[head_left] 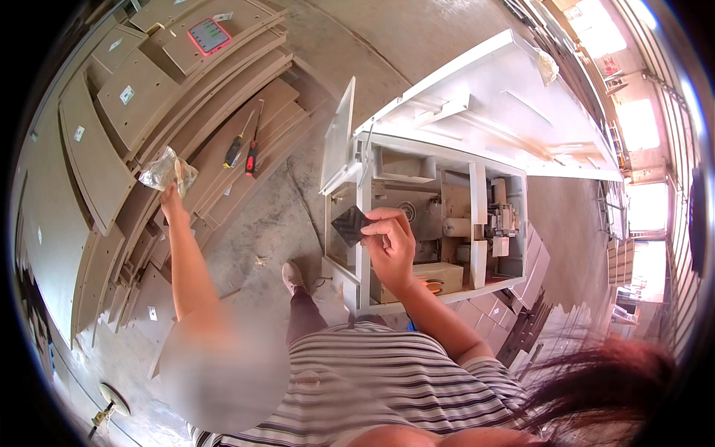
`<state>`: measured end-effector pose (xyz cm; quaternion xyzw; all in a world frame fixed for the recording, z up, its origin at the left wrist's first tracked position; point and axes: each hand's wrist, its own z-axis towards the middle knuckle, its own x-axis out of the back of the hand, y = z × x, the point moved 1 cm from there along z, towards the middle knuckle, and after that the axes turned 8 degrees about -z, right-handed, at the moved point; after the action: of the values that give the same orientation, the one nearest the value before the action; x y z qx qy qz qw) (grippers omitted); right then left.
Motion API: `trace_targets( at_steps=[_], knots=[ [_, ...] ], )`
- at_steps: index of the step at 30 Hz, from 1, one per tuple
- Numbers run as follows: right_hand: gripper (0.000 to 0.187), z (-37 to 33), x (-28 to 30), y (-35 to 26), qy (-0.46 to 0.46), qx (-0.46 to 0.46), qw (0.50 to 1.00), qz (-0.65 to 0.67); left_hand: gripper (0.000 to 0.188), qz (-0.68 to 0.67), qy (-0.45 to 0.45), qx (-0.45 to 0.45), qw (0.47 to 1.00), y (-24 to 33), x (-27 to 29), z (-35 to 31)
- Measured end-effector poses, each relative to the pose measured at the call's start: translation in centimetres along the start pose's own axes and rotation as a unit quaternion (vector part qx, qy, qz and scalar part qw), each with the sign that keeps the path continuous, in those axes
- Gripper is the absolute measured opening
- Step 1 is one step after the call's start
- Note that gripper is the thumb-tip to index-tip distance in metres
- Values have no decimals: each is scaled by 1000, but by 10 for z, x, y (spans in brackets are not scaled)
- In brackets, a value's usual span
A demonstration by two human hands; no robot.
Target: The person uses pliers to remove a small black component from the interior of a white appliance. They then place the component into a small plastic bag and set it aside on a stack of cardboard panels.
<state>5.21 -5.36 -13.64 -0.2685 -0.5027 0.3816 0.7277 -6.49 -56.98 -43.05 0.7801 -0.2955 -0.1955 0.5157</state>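
Both hands are occupied. Left hand (173,203) is stretched out to the side and closed around a crinkled clear plastic bag (168,171), held over the stacked wooden panels (97,156). Right hand (391,242) is raised in front of the chest, fingers pinched on a small dark square plate (351,225), which sits just beside the front edge of the white cabinet (484,97). The cabinet is open (shelves and boxes are seen inside, details too small to tell). Two screwdrivers (244,145) are laid on the panels near the bag, not touched. A phone in a red case (209,36) is rested on the far panels. One shoe (293,276) is seen on the concrete floor (253,238) below.

Risks, as judged: the plate is held only by fingertips, so it could slip and drop to the floor. The bag is gripped loosely at arm's length, so whatever is inside could spill onto the panels if it tips.
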Motion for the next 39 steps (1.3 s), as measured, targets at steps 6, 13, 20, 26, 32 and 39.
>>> trace_targets(
  at_steps=[6,13,20,26,32,39],
  knots=[
    [20,-6,1,3,4,23,999,-23,24,-175,40,53,982,5,1,-20],
    [22,-21,2,7,-18,-58,998,-8,39,322,121,-216,914,87,-28,-59],
    [21,-3,-13,-11,2,41,999,-28,37,493,81,-210,840,88,22,-14],
    [23,-10,-13,1,-10,-15,999,48,30,273,-118,-281,913,95,-46,-155],
    [18,-13,-20,-2,-90,-133,960,228,22,51,-462,-335,820,115,-115,-367],
    [13,-15,13,-4,-182,-305,858,371,12,-20,-480,-1,877,94,-122,-411]
  ],
)
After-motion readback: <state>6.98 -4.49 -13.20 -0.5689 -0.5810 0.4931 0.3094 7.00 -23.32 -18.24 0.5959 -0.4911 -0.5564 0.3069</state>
